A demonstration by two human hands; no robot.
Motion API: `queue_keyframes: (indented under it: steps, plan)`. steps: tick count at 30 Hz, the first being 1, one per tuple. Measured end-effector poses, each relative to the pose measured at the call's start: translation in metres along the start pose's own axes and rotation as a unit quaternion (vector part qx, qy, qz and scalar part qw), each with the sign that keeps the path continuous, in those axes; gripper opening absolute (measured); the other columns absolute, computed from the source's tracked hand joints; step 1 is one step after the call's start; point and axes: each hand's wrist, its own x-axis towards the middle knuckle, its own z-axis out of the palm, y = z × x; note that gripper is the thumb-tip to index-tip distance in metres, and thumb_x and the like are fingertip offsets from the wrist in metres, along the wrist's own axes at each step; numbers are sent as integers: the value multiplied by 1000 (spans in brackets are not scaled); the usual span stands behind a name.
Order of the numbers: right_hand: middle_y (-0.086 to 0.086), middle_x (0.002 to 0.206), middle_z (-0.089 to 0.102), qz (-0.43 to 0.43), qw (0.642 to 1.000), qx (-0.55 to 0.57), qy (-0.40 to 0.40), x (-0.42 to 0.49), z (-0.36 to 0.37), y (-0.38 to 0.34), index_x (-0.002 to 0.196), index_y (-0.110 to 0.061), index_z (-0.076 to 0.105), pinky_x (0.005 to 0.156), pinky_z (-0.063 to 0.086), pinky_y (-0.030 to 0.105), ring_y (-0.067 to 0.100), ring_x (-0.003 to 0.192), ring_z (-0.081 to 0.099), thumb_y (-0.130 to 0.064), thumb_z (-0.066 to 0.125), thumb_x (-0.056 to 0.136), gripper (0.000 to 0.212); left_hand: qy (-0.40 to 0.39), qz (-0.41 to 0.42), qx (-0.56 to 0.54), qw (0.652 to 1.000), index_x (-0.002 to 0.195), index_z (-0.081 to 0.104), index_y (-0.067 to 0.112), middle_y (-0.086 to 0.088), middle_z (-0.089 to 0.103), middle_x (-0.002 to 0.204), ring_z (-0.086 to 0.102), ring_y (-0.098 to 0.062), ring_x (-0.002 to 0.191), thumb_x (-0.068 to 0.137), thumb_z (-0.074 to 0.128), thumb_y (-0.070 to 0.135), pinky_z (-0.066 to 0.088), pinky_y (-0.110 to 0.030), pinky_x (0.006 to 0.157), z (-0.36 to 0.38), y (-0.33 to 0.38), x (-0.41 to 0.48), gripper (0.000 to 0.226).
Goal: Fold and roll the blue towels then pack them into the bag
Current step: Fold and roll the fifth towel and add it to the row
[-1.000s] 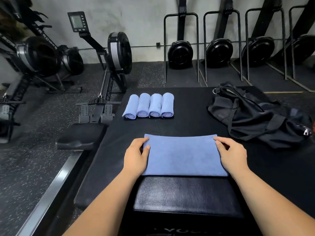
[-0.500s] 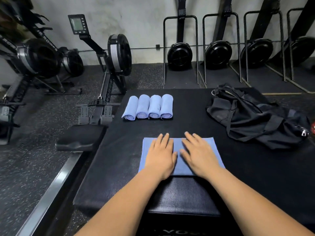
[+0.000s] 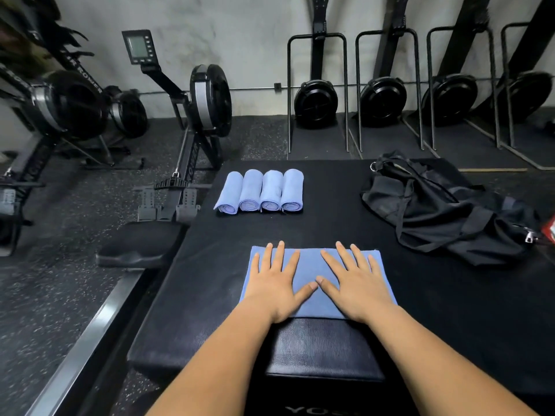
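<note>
As far as I can see, the bench (image 3: pixel 330 223) carries everything. The bag (image 3: pixel 435 211) lies slumped on its far right side, well apart from the towels. I can't tell if it's open, and nothing blue shows in it, so I judge packing hasn't started. The folded towel (image 3: pixel 312 262) lies flat at the near edge, centre. The four rolled towels (image 3: pixel 261 190) sit in a row at far left, side by side and touching, spiral ends toward me.

Left grip (image 3: pixel 274 280) and right grip (image 3: pixel 357 280) are both released. Fingers are straight and spread, palms pressing the folded towel, thumb tips almost meeting at the middle.

My read: the folding is done on this one, I'm pressing it flat, and the roll isn't begun. The next move calls for pinching one end and rolling tight, edges kept square, then parking it beside the row. The bag needs opening before anything goes in.
</note>
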Motion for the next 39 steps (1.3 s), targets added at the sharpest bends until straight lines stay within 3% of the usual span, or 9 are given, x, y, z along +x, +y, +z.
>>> queue_keyframes:
  steps: [8,10,13,16,23,26,29,31,39]
  plan:
    - [-7,170,-26,32,999,-19,-1,-55,9,-16,162,-46,-11,128,-7,55,26,158,-23,-81,1,94,77,39,46,33,998,168,-7,32,-4,-24,173,-27,-27,158,91,2,87,-8,-54,128,9,-1,-50,95]
    - [-5,169,-28,14,999,-40,4,-53,3,-20,160,-45,-14,127,-5,59,30,159,-21,-80,-1,93,76,77,52,41,995,169,11,25,-9,-6,176,-13,-27,162,99,8,77,-6,-51,129,10,2,-55,87]
    - [-5,175,-2,-142,988,-59,31,-53,0,-20,164,-43,18,126,14,56,27,161,-1,-70,10,99,71,202,97,21,974,153,50,11,-11,41,165,26,-27,158,108,24,57,13,-48,130,20,0,-67,70]
    - [-17,174,1,-178,984,10,-4,-62,5,-18,160,-53,19,129,5,44,12,161,-4,-71,7,97,67,333,113,-18,936,137,66,8,-7,62,148,48,-24,147,108,37,40,31,-50,124,29,-8,-74,52]
    - [-2,175,-7,133,984,116,15,-69,8,-77,164,-42,16,129,-4,47,27,160,-14,-56,30,106,62,300,31,-63,951,141,63,9,-7,56,153,47,-24,147,107,37,40,29,-44,124,25,-7,-75,53]
    - [-4,175,-9,73,990,118,7,-66,-3,-85,165,-40,11,129,-4,47,31,159,-19,-47,25,103,64,272,23,-104,956,146,59,11,-4,53,157,43,-24,149,107,33,42,28,-39,123,25,-10,-72,56]
    - [-11,175,-4,-100,995,16,17,-60,-7,-49,164,-45,15,129,-1,45,23,160,-13,-59,1,91,75,254,32,-135,957,149,55,14,-2,49,160,40,-21,150,107,34,43,30,-39,124,26,-13,-70,56]
    - [-16,173,-6,-128,992,-7,9,-58,0,-28,163,-51,11,129,-3,41,16,161,-10,-66,0,94,71,251,41,-156,954,150,54,16,0,48,160,38,-19,152,106,38,41,31,-38,124,27,-14,-69,54]
    - [-2,175,-10,116,991,46,52,-41,17,-86,165,-41,2,128,-7,48,25,160,-16,-58,13,107,61,239,132,-146,951,155,49,20,10,38,166,21,-11,159,103,48,37,25,-37,127,23,-15,-70,54]
